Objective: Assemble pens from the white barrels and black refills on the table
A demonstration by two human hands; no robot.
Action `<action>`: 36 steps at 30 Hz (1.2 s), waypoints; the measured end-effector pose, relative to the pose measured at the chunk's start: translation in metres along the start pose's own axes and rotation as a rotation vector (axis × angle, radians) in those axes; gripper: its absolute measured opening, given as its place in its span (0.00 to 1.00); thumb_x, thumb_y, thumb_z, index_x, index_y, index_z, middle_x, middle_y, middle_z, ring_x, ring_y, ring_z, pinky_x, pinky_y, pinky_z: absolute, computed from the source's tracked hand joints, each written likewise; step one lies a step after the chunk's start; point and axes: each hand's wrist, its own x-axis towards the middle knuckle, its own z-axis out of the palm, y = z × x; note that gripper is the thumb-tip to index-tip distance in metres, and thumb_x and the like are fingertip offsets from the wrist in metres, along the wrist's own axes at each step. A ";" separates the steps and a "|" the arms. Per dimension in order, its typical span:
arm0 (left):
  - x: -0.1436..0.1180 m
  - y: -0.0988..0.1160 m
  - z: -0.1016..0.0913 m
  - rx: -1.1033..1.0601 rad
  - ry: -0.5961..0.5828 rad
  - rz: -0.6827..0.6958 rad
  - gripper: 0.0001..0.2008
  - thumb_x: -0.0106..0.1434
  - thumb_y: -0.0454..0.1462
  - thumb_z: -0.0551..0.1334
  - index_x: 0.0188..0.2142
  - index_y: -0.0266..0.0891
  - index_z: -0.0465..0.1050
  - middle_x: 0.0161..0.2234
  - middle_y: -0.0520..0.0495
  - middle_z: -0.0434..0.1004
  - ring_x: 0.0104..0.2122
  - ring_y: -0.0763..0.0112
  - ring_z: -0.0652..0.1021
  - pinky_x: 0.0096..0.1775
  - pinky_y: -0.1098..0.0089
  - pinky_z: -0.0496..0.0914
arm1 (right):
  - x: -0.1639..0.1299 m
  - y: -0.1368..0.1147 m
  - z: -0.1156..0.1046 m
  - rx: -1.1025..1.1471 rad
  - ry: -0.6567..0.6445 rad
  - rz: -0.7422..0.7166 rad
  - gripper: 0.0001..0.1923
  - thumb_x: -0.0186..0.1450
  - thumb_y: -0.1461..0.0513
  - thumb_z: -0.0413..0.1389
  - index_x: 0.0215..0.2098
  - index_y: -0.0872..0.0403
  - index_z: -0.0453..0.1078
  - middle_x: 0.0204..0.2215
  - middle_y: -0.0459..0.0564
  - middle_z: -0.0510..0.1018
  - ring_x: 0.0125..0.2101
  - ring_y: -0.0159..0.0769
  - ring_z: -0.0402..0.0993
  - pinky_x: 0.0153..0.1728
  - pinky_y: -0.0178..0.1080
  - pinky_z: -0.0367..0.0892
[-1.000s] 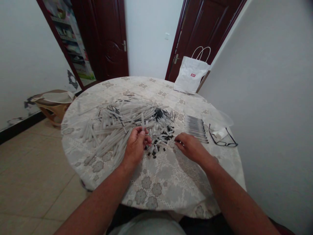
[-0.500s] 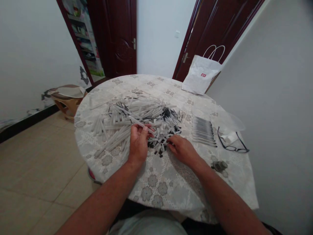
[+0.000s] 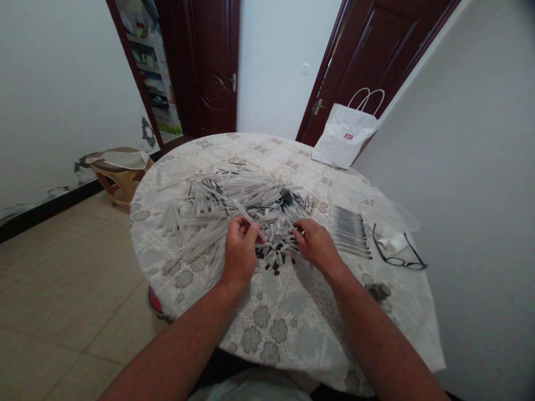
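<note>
My left hand (image 3: pixel 239 252) pinches a clear tube (image 3: pixel 246 216), centre frame; long axis runs upper left to lower right. My right hand (image 3: pixel 316 245), fingers narrowly curled, touches small caps (image 3: pixel 279 249) at pile's (image 3: pixel 217 209) near edge; hold unclear

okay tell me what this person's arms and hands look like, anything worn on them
Both arms are bare to the frame's lower edge: no sleeves show. The left hand and right hand wear no gloves, and no watch, ring or bracelet can be seen.
</note>
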 end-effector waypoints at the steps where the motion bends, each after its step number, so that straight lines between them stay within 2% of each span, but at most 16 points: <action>1: 0.000 0.000 0.000 0.010 0.001 -0.002 0.12 0.63 0.44 0.63 0.41 0.42 0.65 0.30 0.53 0.74 0.27 0.72 0.76 0.33 0.71 0.71 | 0.004 0.006 0.000 -0.005 0.013 0.021 0.11 0.71 0.60 0.53 0.48 0.54 0.74 0.44 0.56 0.79 0.45 0.41 0.75 0.49 0.40 0.65; 6: 0.000 0.001 0.000 0.051 0.009 0.000 0.12 0.62 0.43 0.64 0.39 0.42 0.65 0.28 0.55 0.72 0.25 0.74 0.73 0.30 0.72 0.69 | 0.025 0.029 -0.001 -0.032 0.087 0.116 0.12 0.70 0.62 0.53 0.48 0.56 0.75 0.44 0.56 0.80 0.46 0.42 0.75 0.50 0.39 0.65; 9: 0.000 0.003 0.000 0.040 0.010 -0.011 0.12 0.62 0.43 0.64 0.39 0.41 0.65 0.28 0.55 0.71 0.25 0.74 0.72 0.29 0.73 0.69 | 0.035 0.031 0.000 -0.033 0.102 0.138 0.13 0.70 0.60 0.53 0.49 0.56 0.74 0.43 0.56 0.81 0.46 0.41 0.75 0.51 0.39 0.65; 17: 0.001 0.000 0.002 0.032 0.003 -0.024 0.13 0.62 0.43 0.65 0.39 0.41 0.65 0.29 0.54 0.72 0.25 0.74 0.73 0.28 0.73 0.70 | 0.062 -0.003 0.012 -0.207 0.072 0.171 0.15 0.73 0.55 0.51 0.51 0.53 0.73 0.46 0.56 0.79 0.47 0.43 0.76 0.47 0.39 0.67; 23: 0.000 -0.002 0.003 -0.043 -0.048 -0.039 0.14 0.61 0.44 0.67 0.39 0.40 0.65 0.34 0.49 0.75 0.33 0.67 0.78 0.31 0.69 0.76 | 0.072 -0.009 0.017 -0.356 -0.001 0.270 0.14 0.74 0.58 0.48 0.46 0.54 0.73 0.43 0.58 0.79 0.42 0.45 0.78 0.41 0.40 0.67; 27: -0.002 -0.001 0.004 -0.097 -0.064 -0.087 0.16 0.60 0.45 0.67 0.39 0.41 0.64 0.36 0.47 0.77 0.35 0.63 0.81 0.30 0.68 0.77 | 0.056 -0.002 0.016 -0.386 0.084 0.253 0.12 0.73 0.59 0.48 0.44 0.57 0.72 0.41 0.59 0.79 0.38 0.44 0.78 0.36 0.38 0.64; 30: -0.003 -0.001 0.005 -0.162 -0.083 -0.163 0.17 0.61 0.46 0.66 0.41 0.42 0.62 0.37 0.47 0.79 0.34 0.61 0.83 0.30 0.67 0.77 | 0.033 0.009 0.007 -0.337 0.176 0.216 0.11 0.73 0.60 0.48 0.42 0.58 0.71 0.35 0.58 0.80 0.33 0.42 0.77 0.33 0.38 0.62; 34: -0.004 -0.001 0.006 -0.241 -0.110 -0.208 0.17 0.63 0.46 0.65 0.43 0.44 0.59 0.39 0.47 0.80 0.34 0.61 0.84 0.32 0.64 0.78 | -0.006 0.025 -0.016 -0.043 0.358 0.176 0.08 0.69 0.59 0.53 0.37 0.55 0.71 0.29 0.51 0.79 0.29 0.39 0.74 0.34 0.38 0.62; 36: -0.005 0.000 0.006 -0.269 -0.120 -0.213 0.17 0.63 0.46 0.65 0.42 0.44 0.58 0.39 0.47 0.81 0.34 0.61 0.84 0.35 0.62 0.79 | -0.024 0.031 -0.024 0.170 0.494 0.232 0.08 0.66 0.57 0.56 0.37 0.54 0.72 0.30 0.50 0.79 0.30 0.38 0.74 0.35 0.38 0.64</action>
